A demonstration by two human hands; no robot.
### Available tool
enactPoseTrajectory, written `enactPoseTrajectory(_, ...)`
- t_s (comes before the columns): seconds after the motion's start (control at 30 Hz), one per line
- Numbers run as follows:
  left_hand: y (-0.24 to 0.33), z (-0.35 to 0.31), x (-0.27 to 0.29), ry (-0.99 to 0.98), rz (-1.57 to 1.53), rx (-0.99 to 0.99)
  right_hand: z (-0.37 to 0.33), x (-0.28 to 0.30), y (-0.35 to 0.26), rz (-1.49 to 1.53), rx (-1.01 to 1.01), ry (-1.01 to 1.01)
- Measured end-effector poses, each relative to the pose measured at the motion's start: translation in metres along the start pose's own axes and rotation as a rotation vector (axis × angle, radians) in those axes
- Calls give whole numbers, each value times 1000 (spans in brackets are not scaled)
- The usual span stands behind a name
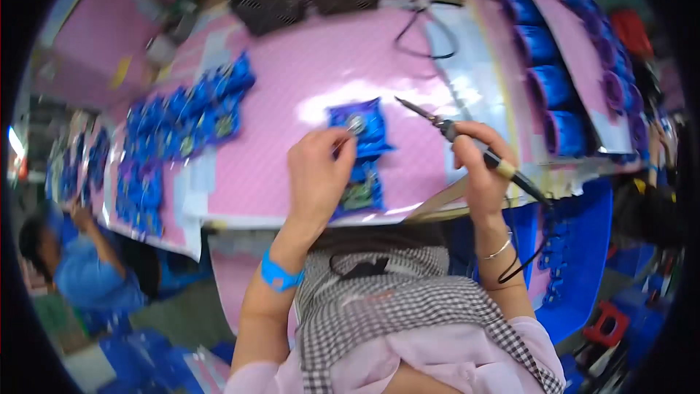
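My left hand [321,168] is pinched at the near-left side of a blue plastic housing [374,125] on the pink table. Whatever sits between its fingertips is too small to make out. A round silvery part [356,124] shows on the housing, just beyond the fingertips. Right below it lies a second blue housing with a greenish board [359,195], partly covered by my left hand. In my right hand [481,164] is a soldering iron [523,181], gripped like a pen. Its tip points up and left, apart from the housing. The iron's black cord hangs past my right wrist.
Rows of blue housings [182,117] cover the table's left side. Blue cup-shaped parts [541,84] line the right. Two dark fan-like units [266,4] stand at the back beside a looped cable [423,51]. A blue bin [583,248] is below right; another person [95,270] sits left.
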State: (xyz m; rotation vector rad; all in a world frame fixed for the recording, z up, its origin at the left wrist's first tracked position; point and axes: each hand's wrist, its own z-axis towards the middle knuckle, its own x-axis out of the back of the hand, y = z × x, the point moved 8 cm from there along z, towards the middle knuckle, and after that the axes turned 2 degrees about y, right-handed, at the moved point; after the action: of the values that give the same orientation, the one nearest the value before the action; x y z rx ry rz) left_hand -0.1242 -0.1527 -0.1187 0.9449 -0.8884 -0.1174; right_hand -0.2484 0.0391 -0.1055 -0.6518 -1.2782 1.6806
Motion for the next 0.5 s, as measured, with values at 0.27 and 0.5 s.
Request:
enactPoseTrajectory(0.27, 51, 8, 4, 131, 13, -338, 37, 89, -35, 154, 77, 403)
enactPoseTrajectory(0.5, 33, -29, 22, -21, 266, -49, 134, 246, -53, -561, 472, 945)
